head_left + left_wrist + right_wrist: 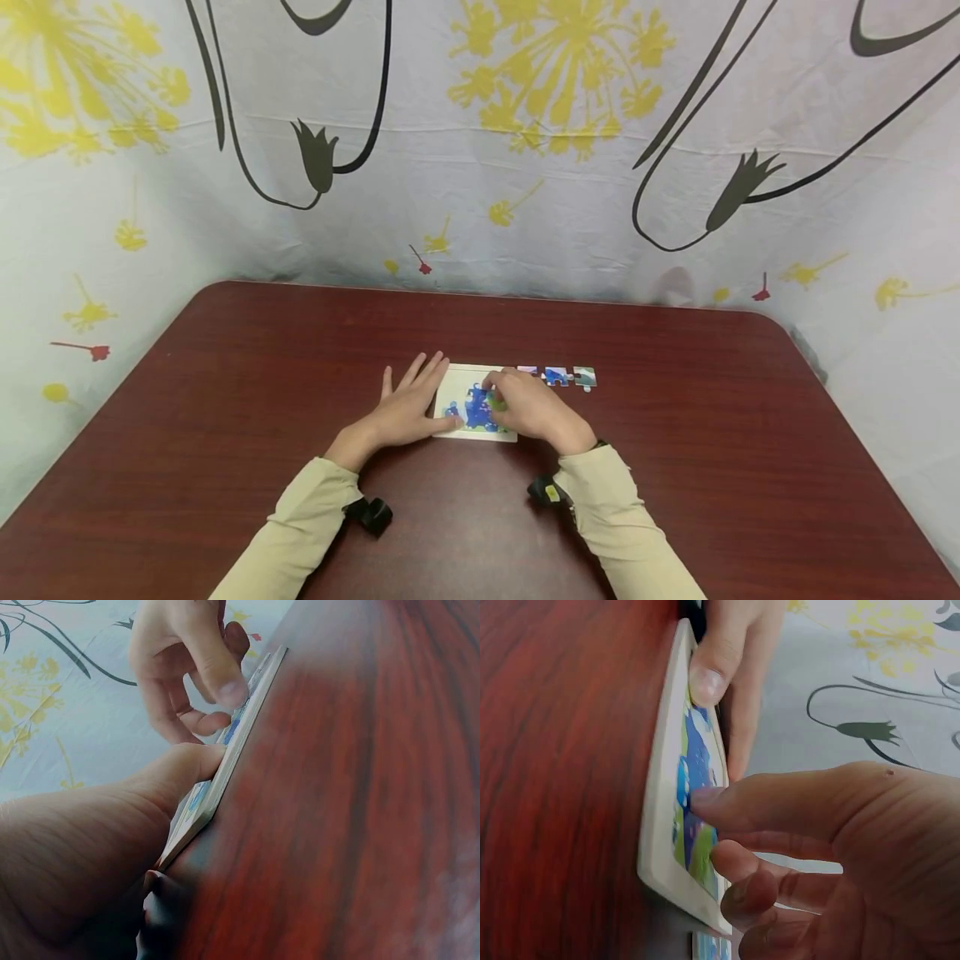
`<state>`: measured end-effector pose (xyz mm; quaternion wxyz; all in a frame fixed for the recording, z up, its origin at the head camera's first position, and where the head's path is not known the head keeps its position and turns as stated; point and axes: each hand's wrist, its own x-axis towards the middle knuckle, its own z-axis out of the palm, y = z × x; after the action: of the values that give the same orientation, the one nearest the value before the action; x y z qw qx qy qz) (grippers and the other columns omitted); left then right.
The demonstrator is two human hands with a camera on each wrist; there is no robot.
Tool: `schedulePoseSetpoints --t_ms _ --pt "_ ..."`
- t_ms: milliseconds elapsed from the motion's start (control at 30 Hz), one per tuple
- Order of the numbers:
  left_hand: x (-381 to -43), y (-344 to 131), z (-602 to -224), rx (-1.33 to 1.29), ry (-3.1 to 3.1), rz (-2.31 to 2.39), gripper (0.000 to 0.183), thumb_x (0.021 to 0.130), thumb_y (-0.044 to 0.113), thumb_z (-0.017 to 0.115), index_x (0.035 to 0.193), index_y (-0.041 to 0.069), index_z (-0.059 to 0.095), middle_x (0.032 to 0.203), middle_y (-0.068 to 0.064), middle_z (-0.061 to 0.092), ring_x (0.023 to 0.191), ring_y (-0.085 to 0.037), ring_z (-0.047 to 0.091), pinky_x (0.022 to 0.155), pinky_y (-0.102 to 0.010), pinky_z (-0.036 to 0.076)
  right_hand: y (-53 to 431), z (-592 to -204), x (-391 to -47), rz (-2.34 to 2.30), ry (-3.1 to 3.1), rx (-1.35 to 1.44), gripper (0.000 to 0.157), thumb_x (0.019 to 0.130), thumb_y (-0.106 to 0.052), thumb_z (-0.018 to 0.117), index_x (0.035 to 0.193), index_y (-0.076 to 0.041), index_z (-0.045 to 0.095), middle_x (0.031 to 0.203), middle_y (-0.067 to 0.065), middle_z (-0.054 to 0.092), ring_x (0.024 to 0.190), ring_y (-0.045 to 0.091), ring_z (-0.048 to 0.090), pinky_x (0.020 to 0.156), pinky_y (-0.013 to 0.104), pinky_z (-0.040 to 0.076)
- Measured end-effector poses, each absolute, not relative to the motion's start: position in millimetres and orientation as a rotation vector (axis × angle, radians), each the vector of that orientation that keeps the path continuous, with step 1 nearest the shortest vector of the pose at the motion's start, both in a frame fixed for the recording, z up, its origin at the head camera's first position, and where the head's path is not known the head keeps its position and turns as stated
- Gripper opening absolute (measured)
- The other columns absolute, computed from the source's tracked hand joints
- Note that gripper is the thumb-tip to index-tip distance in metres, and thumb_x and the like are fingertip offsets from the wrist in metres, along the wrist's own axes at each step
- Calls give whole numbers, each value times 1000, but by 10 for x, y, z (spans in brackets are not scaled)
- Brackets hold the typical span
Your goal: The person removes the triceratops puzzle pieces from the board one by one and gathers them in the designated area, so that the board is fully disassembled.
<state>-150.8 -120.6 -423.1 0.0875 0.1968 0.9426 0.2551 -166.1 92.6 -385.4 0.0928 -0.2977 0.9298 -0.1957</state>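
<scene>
A jigsaw puzzle in a pale, flat tray [476, 367] lies on the table, its picture [477, 408] mostly blue and green. My left hand [406, 414] rests along the tray's left side with fingers stretched out. In the right wrist view its thumb [707, 684] presses on the tray's edge and the picture. Over the right part of the puzzle is my right hand [534, 406], fingers loosely bent. Its thumb tip [709, 801] is right at the picture, while the other fingertips [733, 862] hang apart from the thumb. Nothing shows between thumb and fingers.
To the right of the tray, several loose puzzle pieces lie in a row, among them a blue one [556, 376] and a green one [585, 377]. The dark red table [697, 450] reaches back to a patterned white cloth [450, 167]. Both wrists wear black straps.
</scene>
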Motion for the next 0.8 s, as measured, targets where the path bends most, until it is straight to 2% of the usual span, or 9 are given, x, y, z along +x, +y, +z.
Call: schedulePoseSetpoints --t_ms 400,600,800 --pt "-1477 -1212 -4224 583 2806 764 93 84 52 61 150 8 13 155 -8 8 141 -29 -1 99 -65 -11 918 -3928 -1658 -711 2722 -890 30 80 -11 72 107 -6 59 86 4 57 76 16 52 69 34 44" --pt "-1485 -1222 -4212 577 2802 762 92 84 52 60 150 9 13 155 -8 8 141 -29 -1 99 -64 -11 892 -3929 -1659 -801 2721 -848 32 79 -8 73 103 -8 52 86 5 55 69 16 48 62 32 42" --pt "-1497 -1219 -4212 578 2802 761 92 84 53 60 150 9 12 155 -7 7 141 -28 -1 99 -64 -11 876 -3913 -1669 -833 2749 -838 33 76 -6 76 99 -7 52 80 3 56 64 14 48 60 30 42"
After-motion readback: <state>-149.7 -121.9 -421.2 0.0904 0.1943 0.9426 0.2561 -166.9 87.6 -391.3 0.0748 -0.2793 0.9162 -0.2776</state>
